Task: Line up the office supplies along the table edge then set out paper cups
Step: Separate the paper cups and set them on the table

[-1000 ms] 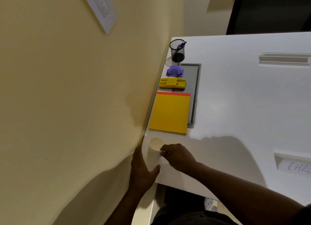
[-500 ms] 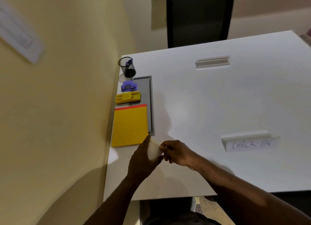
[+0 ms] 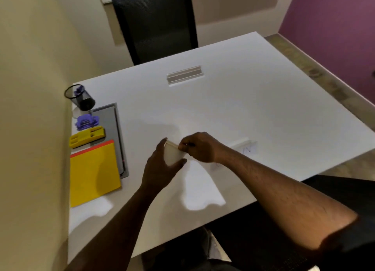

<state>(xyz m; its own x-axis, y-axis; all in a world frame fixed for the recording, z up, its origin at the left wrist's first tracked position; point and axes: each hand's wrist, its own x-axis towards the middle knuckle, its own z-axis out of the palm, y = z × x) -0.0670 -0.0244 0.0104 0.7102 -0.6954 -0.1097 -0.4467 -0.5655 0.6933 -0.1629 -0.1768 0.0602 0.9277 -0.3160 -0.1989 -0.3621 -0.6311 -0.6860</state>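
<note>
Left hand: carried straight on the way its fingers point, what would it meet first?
The left hand, cupping the paper cup, points up-right at the right hand, which pinches the rim. It would likely meet that hand first.

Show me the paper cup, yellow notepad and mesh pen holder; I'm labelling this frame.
paper cup [image 3: 172, 154]: head view, on its side wall between the hands.
yellow notepad [image 3: 92, 172]: head view, middle of the cover.
mesh pen holder [image 3: 84, 99]: head view, on its mesh wall.
</note>
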